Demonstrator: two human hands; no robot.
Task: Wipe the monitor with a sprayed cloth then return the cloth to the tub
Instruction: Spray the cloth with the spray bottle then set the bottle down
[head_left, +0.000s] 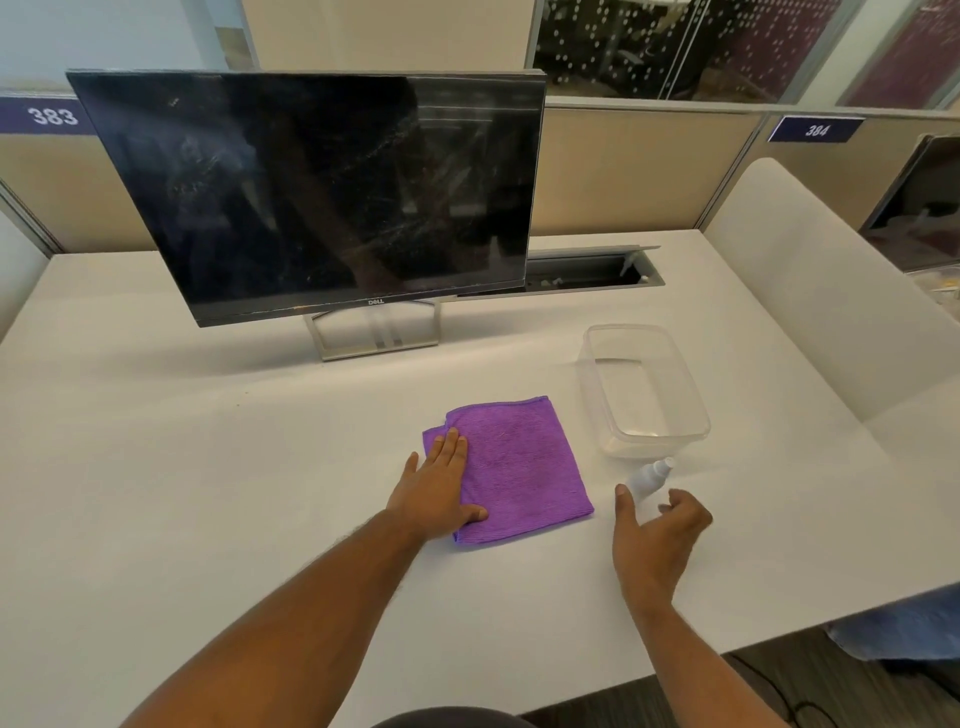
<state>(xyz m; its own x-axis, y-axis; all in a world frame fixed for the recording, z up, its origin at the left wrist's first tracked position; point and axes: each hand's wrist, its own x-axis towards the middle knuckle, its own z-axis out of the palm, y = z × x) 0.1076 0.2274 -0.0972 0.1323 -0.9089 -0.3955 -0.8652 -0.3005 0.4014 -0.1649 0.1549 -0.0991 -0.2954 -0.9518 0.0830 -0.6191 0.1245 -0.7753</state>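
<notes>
**Cloth pinned flat, bottle within reach**

White and mostly bare, the surface (208, 441) sits in an office cubicle with beige partitions behind it. At its near middle the left hand (436, 486) lies flat and spread, palm down on the left edge of the purple cloth (519, 467), holding nothing but pressing the fabric to the surface. That press seems meant to keep the folded cloth from sliding or lifting while it gets sprayed. The right hand (657, 540) is curled partly open, thumb and fingers apart, around the lower part of the small white spray bottle (655, 475); whether the fingers touch the bottle I cannot tell, but the hand has not closed on it. The bottle leans with its nozzle toward the tub, just to the right of the cloth, handy for the spraying hand.

Just beyond the bottle stands the clear plastic tub (698, 415), empty, close enough to the cloth's right side that the cloth can go back in with a short reach. Farther back, to the left, the monitor (311, 192) stands on its metal stand, screen dark, tilted toward the person, and streaked with smears and dust. It looks not yet wiped, so the task appears to be at its start.
</notes>
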